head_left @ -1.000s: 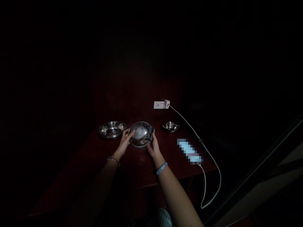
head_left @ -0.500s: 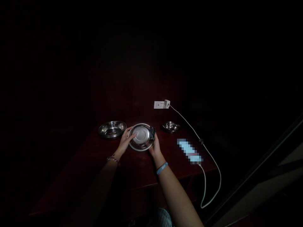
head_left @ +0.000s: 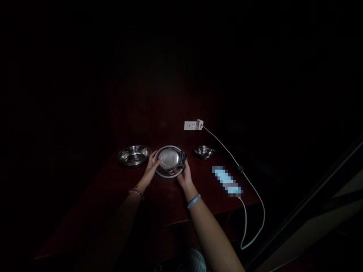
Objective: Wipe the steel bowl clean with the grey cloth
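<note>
A shiny round metal bowl point(head_left: 168, 160) is held up over the dark red table, its underside turned towards me. My left hand point(head_left: 151, 168) grips its left edge, the thumb lying across the base and the fingers behind the rim. At the right edge, my right hand point(head_left: 185, 173) presses a dark cloth point(head_left: 183, 159) against the bowl; most of its fingers are hidden behind. Left of the held bowl, larger metal bowls point(head_left: 134, 164) stand stacked on the table. To the right is a smaller metal bowl point(head_left: 204, 152).
A lit phone point(head_left: 227, 181), blurred out, lies on the table point(head_left: 167, 204) at the right. Its white cable point(head_left: 263, 215) loops past the table's edge and up to a charger in the wall socket point(head_left: 193, 125). Surroundings are very dark.
The held bowl has tilted a little and risen slightly, with both hands still on it. The cloth stays at its right edge. Everything on the table is where it was.
</note>
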Tool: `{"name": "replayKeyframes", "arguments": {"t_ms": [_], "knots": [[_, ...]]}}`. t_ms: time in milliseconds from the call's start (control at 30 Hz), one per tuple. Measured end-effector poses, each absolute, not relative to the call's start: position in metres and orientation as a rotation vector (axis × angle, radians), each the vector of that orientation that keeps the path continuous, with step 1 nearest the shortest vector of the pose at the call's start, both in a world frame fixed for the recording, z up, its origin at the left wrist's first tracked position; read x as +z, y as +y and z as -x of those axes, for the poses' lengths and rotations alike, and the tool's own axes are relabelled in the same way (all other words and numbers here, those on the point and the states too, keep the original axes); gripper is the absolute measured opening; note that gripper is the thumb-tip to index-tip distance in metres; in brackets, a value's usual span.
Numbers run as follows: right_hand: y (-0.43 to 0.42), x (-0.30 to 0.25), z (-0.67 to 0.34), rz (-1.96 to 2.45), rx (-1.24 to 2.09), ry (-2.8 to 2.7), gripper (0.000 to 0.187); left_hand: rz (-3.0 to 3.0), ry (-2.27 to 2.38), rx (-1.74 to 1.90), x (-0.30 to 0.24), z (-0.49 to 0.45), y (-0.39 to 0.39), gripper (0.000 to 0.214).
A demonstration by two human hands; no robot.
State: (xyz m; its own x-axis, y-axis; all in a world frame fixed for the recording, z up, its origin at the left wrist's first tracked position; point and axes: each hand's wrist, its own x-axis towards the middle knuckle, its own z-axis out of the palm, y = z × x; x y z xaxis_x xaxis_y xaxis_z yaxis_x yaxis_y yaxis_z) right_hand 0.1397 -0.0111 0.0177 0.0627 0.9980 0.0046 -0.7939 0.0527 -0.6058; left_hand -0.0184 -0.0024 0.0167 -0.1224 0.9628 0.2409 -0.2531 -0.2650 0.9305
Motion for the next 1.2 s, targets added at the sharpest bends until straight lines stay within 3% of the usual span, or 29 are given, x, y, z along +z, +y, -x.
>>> {"name": "replayKeyframes", "arguments": {"t_ms": [167,767,1200], "knots": [[-0.010,0.020,-0.141,0.457,1.441,-0.455,0.025,-1.113,0.943,1.504,0.017,0.019,-0.006,0.070],[-0.015,0.022,-0.136,0.467,1.460,-0.630,0.028,-1.047,1.004,1.589,0.016,0.019,-0.001,0.065],[-0.016,0.021,-0.140,0.521,1.506,-0.467,0.024,-1.135,0.907,1.594,0.005,0.025,0.006,0.063]]}}
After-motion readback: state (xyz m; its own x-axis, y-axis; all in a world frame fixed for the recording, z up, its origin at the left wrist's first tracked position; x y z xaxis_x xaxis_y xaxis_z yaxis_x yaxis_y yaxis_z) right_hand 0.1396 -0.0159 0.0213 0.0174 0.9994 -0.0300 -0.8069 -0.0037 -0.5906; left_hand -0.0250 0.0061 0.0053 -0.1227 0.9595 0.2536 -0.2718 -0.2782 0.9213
